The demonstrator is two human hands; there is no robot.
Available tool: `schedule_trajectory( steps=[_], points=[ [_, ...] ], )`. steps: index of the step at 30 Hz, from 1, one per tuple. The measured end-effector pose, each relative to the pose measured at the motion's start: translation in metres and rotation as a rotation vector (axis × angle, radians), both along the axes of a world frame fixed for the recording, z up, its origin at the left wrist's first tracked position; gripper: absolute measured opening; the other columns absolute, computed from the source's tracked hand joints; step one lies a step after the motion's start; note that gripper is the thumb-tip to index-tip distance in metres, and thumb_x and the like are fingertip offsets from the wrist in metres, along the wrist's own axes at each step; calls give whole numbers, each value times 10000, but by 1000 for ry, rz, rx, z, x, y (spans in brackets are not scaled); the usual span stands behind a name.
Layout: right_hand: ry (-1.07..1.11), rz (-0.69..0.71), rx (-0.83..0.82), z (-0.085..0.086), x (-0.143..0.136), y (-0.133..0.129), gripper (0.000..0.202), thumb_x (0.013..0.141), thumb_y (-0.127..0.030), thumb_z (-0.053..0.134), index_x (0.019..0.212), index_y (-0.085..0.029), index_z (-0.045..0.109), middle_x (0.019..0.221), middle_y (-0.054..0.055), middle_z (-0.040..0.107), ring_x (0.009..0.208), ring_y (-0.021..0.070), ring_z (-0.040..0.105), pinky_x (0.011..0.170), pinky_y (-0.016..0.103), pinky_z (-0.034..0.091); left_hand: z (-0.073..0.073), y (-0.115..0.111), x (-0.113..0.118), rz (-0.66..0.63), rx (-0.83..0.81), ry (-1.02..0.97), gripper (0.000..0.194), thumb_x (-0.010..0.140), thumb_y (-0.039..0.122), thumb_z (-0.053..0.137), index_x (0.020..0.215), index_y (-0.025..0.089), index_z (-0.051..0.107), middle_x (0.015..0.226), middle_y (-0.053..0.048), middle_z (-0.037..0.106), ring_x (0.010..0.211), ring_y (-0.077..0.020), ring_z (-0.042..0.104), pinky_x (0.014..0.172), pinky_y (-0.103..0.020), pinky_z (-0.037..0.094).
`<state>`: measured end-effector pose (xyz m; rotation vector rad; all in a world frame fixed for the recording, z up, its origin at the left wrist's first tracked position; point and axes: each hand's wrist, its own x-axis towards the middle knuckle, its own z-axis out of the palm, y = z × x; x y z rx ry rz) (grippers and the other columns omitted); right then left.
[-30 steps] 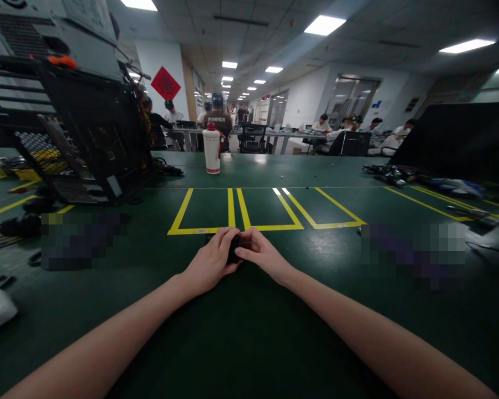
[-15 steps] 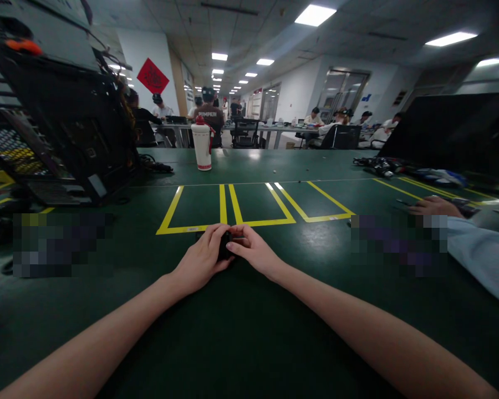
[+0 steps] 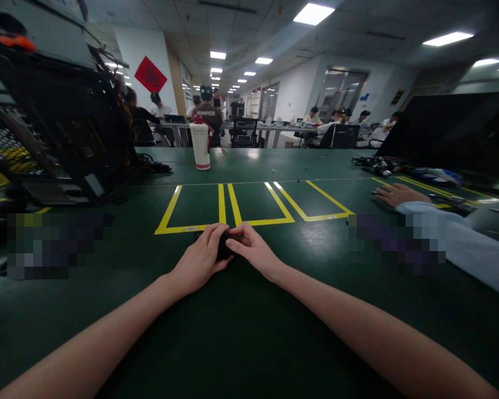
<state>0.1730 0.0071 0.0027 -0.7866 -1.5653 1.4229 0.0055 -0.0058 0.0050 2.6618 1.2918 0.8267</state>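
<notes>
Nearside of the yellow tape [image 3: 270,223], our left hand [image 3: 200,256] holds a small black object [image 3: 223,247], long axis hidden; our right hand [image 3: 254,249], fingers narrow, meets its right side, grip uncertain.

Shows dark green across the table [image 3: 249,332], ruled with yellow tape [image 3: 222,204]. Shows black on the item [image 3: 223,249] at the tape's near edge. Near the far edge, shows white on the cup [image 3: 200,145], red on its lid [image 3: 198,119], a red pattern round its base. Shows black on the case [image 3: 72,130] toward the left edge, with orange near its top, and pale blue on the sleeve [image 3: 457,233] toward the right edge.
</notes>
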Motion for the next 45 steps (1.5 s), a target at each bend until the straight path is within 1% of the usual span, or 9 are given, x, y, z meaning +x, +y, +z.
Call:
schedule_trajectory(
  steps=[3, 8, 15, 20, 24, 27, 31, 37, 45],
  points=[
    [9, -15, -6, 1, 0, -1, 222, 720, -313, 589, 897, -232, 484, 971, 7, 514, 943, 165, 526, 795, 341, 461, 0, 0, 0, 7, -6, 3, 577, 757, 279, 536, 1226, 246, 202, 1223, -83, 340, 1085, -260, 454, 823, -457, 463],
    [-45, -52, -76, 4, 0, 1, 325, 701, -299, 612, 983, -208, 478, 1049, 45, 505, 1012, 180, 498, 893, 389, 409, 1, 0, 0, 11, -11, -4, 588, 752, 266, 542, 1230, 244, 199, 1224, -89, 337, 1097, -268, 445, 813, -452, 467],
    [34, 84, -34, 6, 3, -2, 340, 654, -202, 659, 928, -231, 460, 1024, 7, 489, 1011, 161, 507, 915, 369, 403, -1, 0, -1, 19, -23, -1, 623, 730, 224, 559, 1235, 239, 195, 1239, -90, 321, 1082, -262, 451, 803, -421, 472],
    [2, 37, -27, 5, 1, -3, 246, 710, -252, 604, 910, -225, 465, 1000, 12, 502, 971, 165, 521, 845, 358, 449, -1, 1, 0, 16, -11, 0, 621, 728, 240, 568, 1231, 227, 203, 1236, -97, 325, 1089, -263, 450, 820, -424, 462],
    [-27, -18, -55, 5, 0, -1, 288, 705, -242, 608, 956, -212, 472, 1030, 30, 507, 1004, 172, 505, 881, 368, 421, -1, 2, 0, 16, 8, 5, 601, 735, 246, 560, 1223, 219, 211, 1219, -99, 339, 1085, -261, 452, 821, -423, 463],
    [-31, 13, -103, 6, 0, -1, 313, 701, -241, 610, 982, -201, 478, 1060, 43, 506, 1030, 178, 494, 908, 379, 400, -1, 2, 0, 14, 3, 0, 591, 745, 258, 545, 1224, 240, 199, 1227, -92, 330, 1080, -264, 456, 803, -441, 470],
    [18, 68, -84, 7, 1, -2, 307, 678, -219, 635, 936, -215, 468, 1032, 17, 502, 1008, 166, 504, 898, 368, 406, 1, 0, -1, 8, -19, 5, 607, 749, 258, 544, 1236, 239, 183, 1242, -94, 318, 1079, -260, 454, 798, -430, 476],
    [3, 8, -67, 9, 0, -3, 215, 706, -278, 607, 850, -212, 462, 927, -9, 512, 923, 153, 527, 851, 363, 423, 2, -2, 1, -16, -30, -6, 588, 758, 295, 542, 1229, 260, 192, 1226, -79, 341, 1060, -244, 472, 796, -428, 474],
    [-27, 33, -74, 5, 2, 0, 298, 706, -241, 610, 969, -218, 472, 1023, 28, 505, 999, 174, 505, 855, 368, 433, 3, -2, 2, 10, -43, 10, 568, 765, 309, 529, 1219, 251, 193, 1221, -82, 349, 1046, -247, 486, 779, -416, 483]
  ],
)
